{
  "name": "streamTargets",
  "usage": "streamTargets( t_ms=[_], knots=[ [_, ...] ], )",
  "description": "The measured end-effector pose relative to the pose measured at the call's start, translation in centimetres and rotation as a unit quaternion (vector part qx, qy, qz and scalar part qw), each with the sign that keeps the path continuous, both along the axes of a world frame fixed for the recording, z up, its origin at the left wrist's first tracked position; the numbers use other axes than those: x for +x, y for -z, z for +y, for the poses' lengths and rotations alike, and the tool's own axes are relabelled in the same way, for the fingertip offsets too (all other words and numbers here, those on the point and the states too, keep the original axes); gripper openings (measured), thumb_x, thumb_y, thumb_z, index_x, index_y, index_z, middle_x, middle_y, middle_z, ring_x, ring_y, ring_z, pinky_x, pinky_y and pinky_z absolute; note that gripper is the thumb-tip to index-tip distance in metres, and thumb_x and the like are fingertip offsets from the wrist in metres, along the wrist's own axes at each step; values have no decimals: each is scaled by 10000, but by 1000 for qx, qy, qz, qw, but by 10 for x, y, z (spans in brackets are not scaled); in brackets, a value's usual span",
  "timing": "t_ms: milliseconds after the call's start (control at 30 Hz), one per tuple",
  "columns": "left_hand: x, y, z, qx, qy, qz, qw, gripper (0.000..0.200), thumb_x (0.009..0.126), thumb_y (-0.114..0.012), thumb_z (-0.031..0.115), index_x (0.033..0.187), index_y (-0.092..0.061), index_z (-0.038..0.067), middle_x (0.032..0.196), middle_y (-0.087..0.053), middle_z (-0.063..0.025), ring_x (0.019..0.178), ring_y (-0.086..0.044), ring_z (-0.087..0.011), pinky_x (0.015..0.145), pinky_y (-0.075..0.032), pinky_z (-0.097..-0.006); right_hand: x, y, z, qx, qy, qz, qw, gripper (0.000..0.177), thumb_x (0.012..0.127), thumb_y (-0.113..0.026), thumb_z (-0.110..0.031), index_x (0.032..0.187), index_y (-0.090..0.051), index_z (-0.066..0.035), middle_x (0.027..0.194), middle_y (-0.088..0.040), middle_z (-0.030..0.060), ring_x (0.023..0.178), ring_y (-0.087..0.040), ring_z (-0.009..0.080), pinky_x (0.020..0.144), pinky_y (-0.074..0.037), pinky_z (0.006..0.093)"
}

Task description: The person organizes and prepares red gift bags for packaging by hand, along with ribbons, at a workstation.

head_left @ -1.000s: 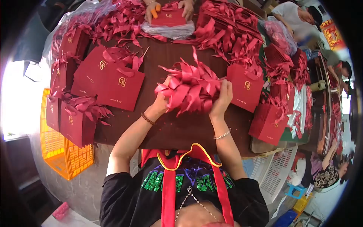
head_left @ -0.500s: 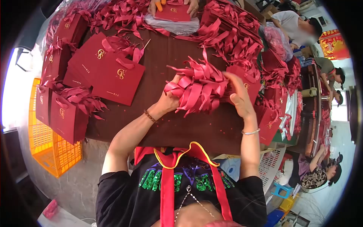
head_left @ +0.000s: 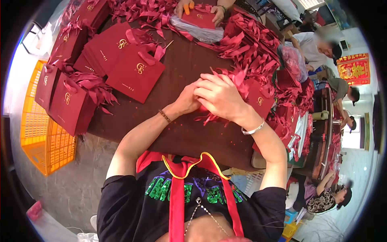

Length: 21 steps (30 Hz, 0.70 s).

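In front of me my right hand (head_left: 221, 96) lies over a bundle of red ribbon handles (head_left: 238, 80), its fingers together and curled round it. My left hand (head_left: 188, 99), with a beaded bracelet at the wrist, holds the left side of the same bundle; its fingertips are hidden behind my right hand. Ribbon ends stick out above and below the hands. Left of them, a fanned stack of red paper bags (head_left: 135, 74) with gold lettering lies flat on the brown table (head_left: 161, 137).
Across the table a person's hands hold a red bag (head_left: 199, 18) on clear plastic wrapping (head_left: 197, 31). More bags (head_left: 68, 105) stand at the left edge, above an orange crate (head_left: 48, 137). Ribboned bags (head_left: 260, 97) line the right side. Several people are at the far right.
My right hand has moved left and closed over the ribbons, which it now largely covers. The camera view has shifted and tilted a little.
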<state>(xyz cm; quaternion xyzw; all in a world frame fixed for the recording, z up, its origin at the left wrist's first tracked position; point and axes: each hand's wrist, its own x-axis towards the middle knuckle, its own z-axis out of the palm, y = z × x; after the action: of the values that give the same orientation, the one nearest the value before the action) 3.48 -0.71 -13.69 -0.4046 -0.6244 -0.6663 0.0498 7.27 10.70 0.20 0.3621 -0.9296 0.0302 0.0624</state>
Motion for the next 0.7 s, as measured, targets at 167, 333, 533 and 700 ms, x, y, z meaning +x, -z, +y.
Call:
streamTargets(
  t_ms=[167,333,533,700],
  knots=[
    [2,-17,-1,-58,-20,-53,997,363,713,-714,195,880,-437,30,812,-527,-163,783,-552,-354,645,-445,-402,5,-5,20,-228,9,-35,973,200,691,-692,-2,776,-516,-43,866,-626,62,942,-605,277,781,-477,363],
    [2,-38,7,-83,-21,2,996,326,684,-707,104,874,-454,25,798,-522,-165,740,-549,-346,633,-444,-388,22,-6,39,-239,17,39,970,205,717,-673,32,769,-490,-45,904,-627,90,907,-620,269,744,-495,345],
    [-8,-89,-8,-212,-37,133,967,396,621,-710,165,881,-437,44,780,-548,-124,773,-544,-306,669,-426,-397,51,4,70,-328,106,173,923,279,766,-606,90,992,-497,-31,1030,-562,149,812,-587,206,685,-484,280],
    [-18,-132,-19,-358,-39,265,894,309,634,-663,92,857,-454,43,757,-545,-101,783,-543,-282,697,-402,-383,56,23,68,-289,192,120,930,431,785,-534,76,1203,-479,-15,1181,-468,159,943,-525,246,849,-429,316]
  ],
)
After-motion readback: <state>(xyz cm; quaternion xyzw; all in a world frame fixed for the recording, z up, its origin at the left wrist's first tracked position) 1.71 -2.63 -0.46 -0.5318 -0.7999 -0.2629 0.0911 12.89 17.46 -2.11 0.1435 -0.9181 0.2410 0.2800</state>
